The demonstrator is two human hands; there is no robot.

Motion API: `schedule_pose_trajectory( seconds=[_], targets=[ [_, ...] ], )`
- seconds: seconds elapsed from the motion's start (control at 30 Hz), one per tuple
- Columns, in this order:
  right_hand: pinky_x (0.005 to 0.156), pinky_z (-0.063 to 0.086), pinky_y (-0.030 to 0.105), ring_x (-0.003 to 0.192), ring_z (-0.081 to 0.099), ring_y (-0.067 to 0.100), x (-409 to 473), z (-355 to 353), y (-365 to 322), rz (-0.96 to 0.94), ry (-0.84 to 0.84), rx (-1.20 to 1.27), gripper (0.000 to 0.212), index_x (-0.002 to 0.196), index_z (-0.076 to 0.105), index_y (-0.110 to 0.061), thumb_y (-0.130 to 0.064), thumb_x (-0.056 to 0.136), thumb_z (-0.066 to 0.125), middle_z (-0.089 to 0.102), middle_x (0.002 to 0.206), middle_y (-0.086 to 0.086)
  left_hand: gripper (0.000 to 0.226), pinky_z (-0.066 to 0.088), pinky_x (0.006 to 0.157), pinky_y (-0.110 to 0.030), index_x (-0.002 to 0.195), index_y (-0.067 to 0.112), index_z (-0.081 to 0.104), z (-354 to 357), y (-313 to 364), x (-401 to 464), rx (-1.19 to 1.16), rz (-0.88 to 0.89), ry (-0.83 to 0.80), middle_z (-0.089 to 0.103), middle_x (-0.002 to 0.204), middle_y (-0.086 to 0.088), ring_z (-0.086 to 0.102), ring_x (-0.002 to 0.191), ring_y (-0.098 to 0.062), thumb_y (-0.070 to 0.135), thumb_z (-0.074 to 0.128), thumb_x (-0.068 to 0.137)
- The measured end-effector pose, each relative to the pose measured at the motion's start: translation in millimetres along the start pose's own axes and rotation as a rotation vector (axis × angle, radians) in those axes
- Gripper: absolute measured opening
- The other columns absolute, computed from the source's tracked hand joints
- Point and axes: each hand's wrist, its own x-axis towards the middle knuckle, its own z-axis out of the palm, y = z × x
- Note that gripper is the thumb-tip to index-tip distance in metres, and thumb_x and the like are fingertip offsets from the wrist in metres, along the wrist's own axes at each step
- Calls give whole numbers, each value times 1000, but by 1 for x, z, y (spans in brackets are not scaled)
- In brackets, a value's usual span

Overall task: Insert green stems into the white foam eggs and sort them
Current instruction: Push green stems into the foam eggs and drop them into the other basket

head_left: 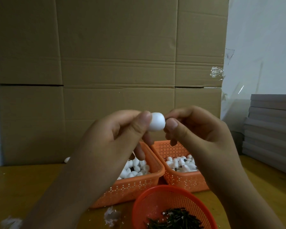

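My left hand (122,134) pinches a white foam egg (157,122) between thumb and fingers, raised above the baskets. My right hand (191,129) pinches a small dark green stem (166,119) against the egg's right end; only its tip shows. Below, the left orange basket (122,190) holds plain white eggs. The right orange basket (185,180) holds eggs with dark stems in them. A round orange basket (149,204) at the front holds several loose green stems (175,219).
A tall cardboard box (106,63) stands right behind the baskets. Grey flat boards (271,126) are stacked at the right. One stray egg (67,159) lies at the box's foot. White foam scraps (111,215) litter the yellow table (40,182).
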Motion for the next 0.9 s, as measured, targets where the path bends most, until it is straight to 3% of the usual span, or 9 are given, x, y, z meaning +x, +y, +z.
schedule_pose_trajectory(
  seconds=[0.13, 0.33, 0.53, 0.63, 0.77, 0.9],
  targets=[
    [57, 49, 20, 58, 58, 7, 1, -2, 2, 41, 46, 90, 15, 75, 63, -12, -23, 84, 59, 61, 61, -2, 34, 49, 55, -16, 96, 41, 69, -3, -2, 1, -22, -1, 139, 71, 80, 3, 65, 58, -10, 62, 45, 85],
    [48, 41, 19, 48, 46, 12, 0, 1, 3, 62, 88, 105, 34, 62, 52, -7, -26, 89, 51, 48, 52, 1, 33, 48, 56, -19, 92, 42, 69, -3, -3, 0, 57, 5, 144, 70, 78, 6, 64, 57, -7, 64, 44, 83],
    [44, 33, 22, 42, 36, 12, 0, 3, 2, 50, 101, 58, 46, 48, 43, -13, -30, 91, 52, 39, 44, -1, 38, 52, 59, -19, 97, 47, 64, 0, 1, -1, 138, 9, -34, 70, 85, 17, 66, 64, -4, 71, 47, 72],
    [44, 33, 21, 40, 37, 10, -1, 4, 2, 50, 120, 53, 48, 46, 44, -13, -31, 90, 53, 39, 42, -1, 39, 56, 64, -26, 100, 52, 60, 5, 0, -3, 123, -16, -135, 70, 96, 17, 69, 67, -6, 70, 57, 66],
    [45, 35, 18, 38, 40, 10, -1, 6, 2, 59, 78, 48, 52, 46, 47, -8, -35, 90, 51, 44, 40, 3, 33, 57, 66, -37, 99, 52, 61, 8, -3, -2, 124, 28, -91, 70, 95, 17, 68, 65, -5, 62, 61, 67],
    [48, 42, 20, 47, 49, 11, 0, 2, 3, 57, 70, 68, 38, 64, 61, -9, -31, 92, 47, 54, 52, 3, 27, 54, 59, -26, 97, 51, 65, 1, -5, 1, 113, 37, -7, 70, 94, 15, 67, 62, -5, 61, 64, 72]
  ],
)
